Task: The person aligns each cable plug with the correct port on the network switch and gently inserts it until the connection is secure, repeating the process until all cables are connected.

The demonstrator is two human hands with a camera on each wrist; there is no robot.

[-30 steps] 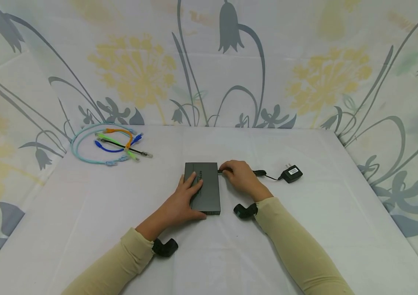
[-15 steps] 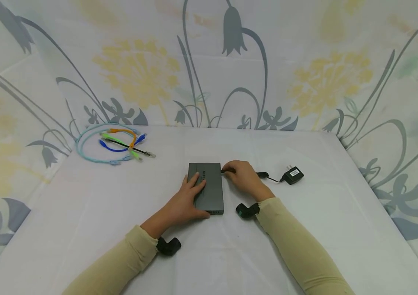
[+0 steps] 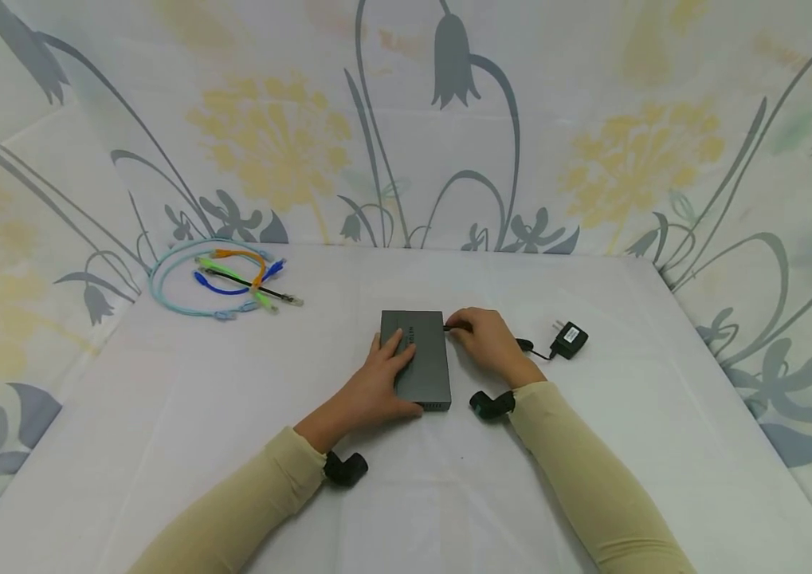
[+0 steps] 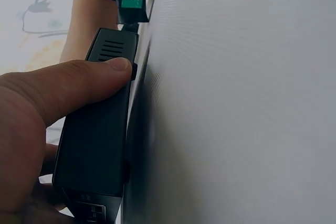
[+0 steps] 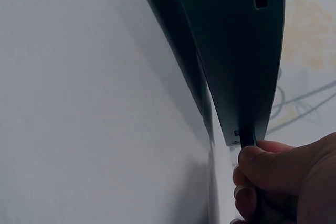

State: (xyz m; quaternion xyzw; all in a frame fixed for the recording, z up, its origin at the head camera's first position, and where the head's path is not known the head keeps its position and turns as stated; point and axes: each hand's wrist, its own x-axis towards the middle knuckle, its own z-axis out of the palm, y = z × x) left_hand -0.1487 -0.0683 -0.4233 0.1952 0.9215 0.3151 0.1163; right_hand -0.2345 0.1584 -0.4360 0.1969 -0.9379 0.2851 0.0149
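A dark grey network switch [image 3: 429, 367] lies flat on the white cloth, its lettering partly covered by fingers. My left hand [image 3: 374, 388] holds it from the left, fingers spread over the top and thumb against the near end. In the left wrist view that thumb crosses the vented face of the switch [image 4: 97, 135]. On the far right side, my right hand [image 3: 486, 341] pinches the black power plug [image 5: 248, 138]. The right wrist view shows the plug at a socket near the switch's corner. Its cord leads right to a black power adapter [image 3: 569, 340] with prongs.
At the back left lies a loose group of network cables: a light blue one [image 3: 174, 305], an orange one [image 3: 260, 269], plus blue, green and black ones. A flower-patterned cloth [image 3: 549, 119] stands behind and beside the white-covered table [image 3: 233, 383].
The switch, both hands and the plug have shifted a little to the right. The left hand's hold and the right hand's pinch look the same.
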